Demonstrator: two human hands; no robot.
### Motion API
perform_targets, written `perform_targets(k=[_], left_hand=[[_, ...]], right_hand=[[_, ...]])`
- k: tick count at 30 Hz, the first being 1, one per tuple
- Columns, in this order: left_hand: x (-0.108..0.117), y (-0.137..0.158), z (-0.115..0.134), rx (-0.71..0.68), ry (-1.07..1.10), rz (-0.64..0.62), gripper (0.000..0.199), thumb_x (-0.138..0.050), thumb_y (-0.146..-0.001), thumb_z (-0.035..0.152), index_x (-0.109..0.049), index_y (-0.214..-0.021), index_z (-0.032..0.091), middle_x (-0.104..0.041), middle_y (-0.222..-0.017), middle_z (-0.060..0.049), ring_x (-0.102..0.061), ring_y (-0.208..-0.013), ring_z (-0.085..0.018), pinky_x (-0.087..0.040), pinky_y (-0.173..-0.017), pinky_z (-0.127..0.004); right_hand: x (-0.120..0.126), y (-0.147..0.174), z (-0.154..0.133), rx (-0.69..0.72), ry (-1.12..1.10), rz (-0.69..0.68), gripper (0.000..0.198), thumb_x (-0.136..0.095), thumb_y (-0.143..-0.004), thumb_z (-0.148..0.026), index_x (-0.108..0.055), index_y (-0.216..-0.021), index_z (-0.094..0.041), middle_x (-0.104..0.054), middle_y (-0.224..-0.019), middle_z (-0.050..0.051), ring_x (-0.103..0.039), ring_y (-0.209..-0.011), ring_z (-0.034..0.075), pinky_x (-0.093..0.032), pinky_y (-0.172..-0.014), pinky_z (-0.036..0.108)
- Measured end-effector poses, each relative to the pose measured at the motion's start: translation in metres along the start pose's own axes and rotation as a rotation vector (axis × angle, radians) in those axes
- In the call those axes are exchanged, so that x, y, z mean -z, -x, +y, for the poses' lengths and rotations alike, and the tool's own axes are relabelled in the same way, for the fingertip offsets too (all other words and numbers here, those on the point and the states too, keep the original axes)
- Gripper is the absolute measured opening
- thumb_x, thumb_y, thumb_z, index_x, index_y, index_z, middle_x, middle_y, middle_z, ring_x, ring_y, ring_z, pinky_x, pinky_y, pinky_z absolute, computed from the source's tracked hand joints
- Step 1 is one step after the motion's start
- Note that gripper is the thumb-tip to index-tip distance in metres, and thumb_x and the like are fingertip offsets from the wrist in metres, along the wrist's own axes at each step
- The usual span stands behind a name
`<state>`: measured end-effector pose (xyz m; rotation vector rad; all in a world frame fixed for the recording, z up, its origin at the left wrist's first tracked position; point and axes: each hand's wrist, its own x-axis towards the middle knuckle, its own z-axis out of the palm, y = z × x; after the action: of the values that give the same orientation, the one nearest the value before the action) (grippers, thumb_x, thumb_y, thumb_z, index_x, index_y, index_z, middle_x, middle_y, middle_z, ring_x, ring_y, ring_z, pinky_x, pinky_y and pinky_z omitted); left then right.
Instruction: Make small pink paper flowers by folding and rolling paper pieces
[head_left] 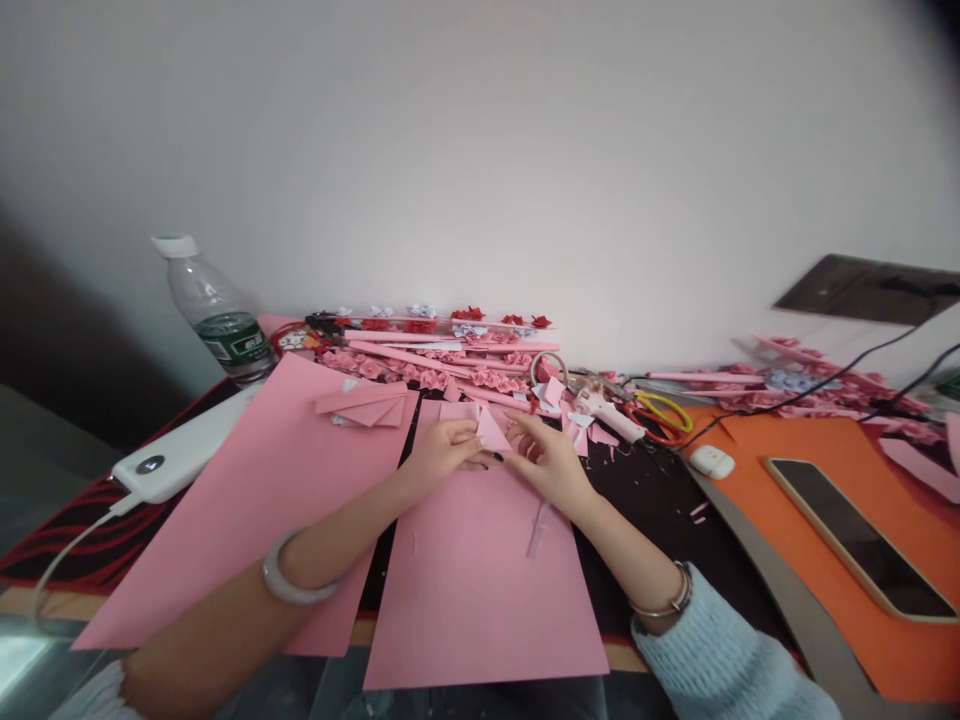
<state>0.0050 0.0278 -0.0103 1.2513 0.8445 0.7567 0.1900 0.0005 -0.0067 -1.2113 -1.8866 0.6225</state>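
Observation:
A small folded piece of pink paper (493,430) is held between my two hands, above a large pink sheet (487,600). My left hand (448,450) grips its left side, the thumb on top and dark-nailed fingers underneath. At its right edge, my right hand (547,460) pinches the paper with fingers curled. Below my right wrist a narrow clear strip (537,530) lies on the sheet. A second pink sheet (247,520) spreads to the left, with a stack of folded pink pieces (367,405) on it.
Pink paper flowers and rolled sticks (435,365) line the wall. A glue gun (611,412) and yellow-handled scissors (664,412) lie behind my right hand. Left are a bottle (225,310) and power bank (180,450); right, a phone (862,540), earbud case (712,461) and orange sheets (757,500).

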Motion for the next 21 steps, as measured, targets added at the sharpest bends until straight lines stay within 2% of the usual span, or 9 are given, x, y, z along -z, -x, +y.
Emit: perform_targets(k=[2,9,17,21], left_hand=[[0.002,-0.0002,-0.0005,-0.007,0.007,0.009,0.03,-0.061,-0.077,0.031,-0.059,-0.1,0.012,-0.069,-0.09,-0.01,-0.068,-0.077,-0.019,-0.052,-0.076,-0.032],[0.0014,-0.0001,-0.0022,-0.003,0.039,-0.027,0.036,-0.062,-0.077,0.034,-0.057,-0.107,0.013,-0.07,-0.09,-0.01,-0.068,-0.079,-0.02,-0.052,-0.076,-0.033],[-0.0001,0.0006,0.0006,0.059,0.108,0.003,0.04,-0.056,-0.08,0.045,-0.055,-0.104,0.014,-0.07,-0.087,-0.012,-0.068,-0.072,-0.019,-0.052,-0.074,-0.035],[-0.0018,0.0008,0.0025,0.045,0.085,-0.013,0.039,-0.062,-0.076,0.039,-0.056,-0.104,0.012,-0.07,-0.09,-0.013,-0.068,-0.071,-0.019,-0.052,-0.071,-0.032]], right_hand=[[-0.0002,0.0006,-0.0002,0.029,0.064,-0.012,0.048,-0.063,-0.074,-0.032,-0.053,-0.12,-0.02,-0.063,-0.086,0.005,-0.05,-0.058,0.012,-0.044,-0.055,0.024],[0.0005,0.0019,-0.0031,0.027,0.147,-0.028,0.032,-0.053,-0.082,-0.027,-0.063,-0.111,-0.016,-0.067,-0.073,0.005,-0.054,-0.056,0.013,-0.044,-0.059,0.025],[-0.0005,0.0022,-0.0023,-0.033,0.083,-0.021,0.03,-0.041,-0.088,-0.025,-0.063,-0.106,-0.017,-0.065,-0.062,0.003,-0.056,-0.05,0.014,-0.044,-0.056,0.025],[-0.0032,0.0025,0.0015,-0.092,0.03,0.025,0.026,-0.043,-0.086,-0.024,-0.06,-0.103,-0.016,-0.059,-0.053,0.0,-0.054,-0.046,0.014,-0.043,-0.052,0.025]])
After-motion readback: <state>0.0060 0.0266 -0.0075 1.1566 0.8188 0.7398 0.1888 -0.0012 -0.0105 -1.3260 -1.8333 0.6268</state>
